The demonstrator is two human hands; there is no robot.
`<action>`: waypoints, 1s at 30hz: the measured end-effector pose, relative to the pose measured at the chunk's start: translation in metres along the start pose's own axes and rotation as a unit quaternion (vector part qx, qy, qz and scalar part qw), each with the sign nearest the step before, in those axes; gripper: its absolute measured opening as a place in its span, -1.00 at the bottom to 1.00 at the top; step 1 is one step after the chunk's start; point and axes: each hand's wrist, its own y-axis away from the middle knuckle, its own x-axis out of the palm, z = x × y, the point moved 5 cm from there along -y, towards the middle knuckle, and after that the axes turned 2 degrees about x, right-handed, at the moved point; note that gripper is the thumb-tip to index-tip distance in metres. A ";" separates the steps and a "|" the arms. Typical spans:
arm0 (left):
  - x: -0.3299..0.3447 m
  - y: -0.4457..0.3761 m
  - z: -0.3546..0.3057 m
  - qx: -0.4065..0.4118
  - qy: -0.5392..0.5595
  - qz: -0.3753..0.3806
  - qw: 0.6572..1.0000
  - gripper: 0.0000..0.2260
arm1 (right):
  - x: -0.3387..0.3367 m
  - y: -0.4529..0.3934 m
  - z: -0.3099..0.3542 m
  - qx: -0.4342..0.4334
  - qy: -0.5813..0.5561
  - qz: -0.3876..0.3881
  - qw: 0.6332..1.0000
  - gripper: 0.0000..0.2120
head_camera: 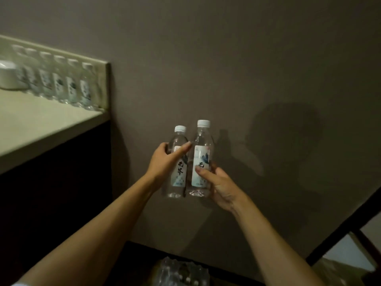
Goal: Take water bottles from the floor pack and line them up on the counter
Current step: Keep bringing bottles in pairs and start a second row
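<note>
I hold two clear water bottles upright in front of the grey wall, side by side and touching. My left hand [165, 159] grips the left bottle [179, 139] around its label. My right hand [218, 186] grips the right bottle [203, 145] at its lower half. Both have white caps and pale labels with dark characters. The shrink-wrapped floor pack [181, 272] lies below, at the bottom edge. On the pale counter [41, 124] at the left, several bottles [72, 85] stand in a row along the back edge.
A white round container [7, 76] sits on the counter at the far left, beside the row. The counter's dark front panel [55, 193] drops to the floor. A dark-framed piece of furniture [350, 240] stands at the lower right.
</note>
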 end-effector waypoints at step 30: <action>-0.408 0.029 -0.087 0.128 0.000 -0.202 0.971 -0.56 | 0.394 -0.130 -0.025 -0.116 0.019 0.075 0.990 -0.53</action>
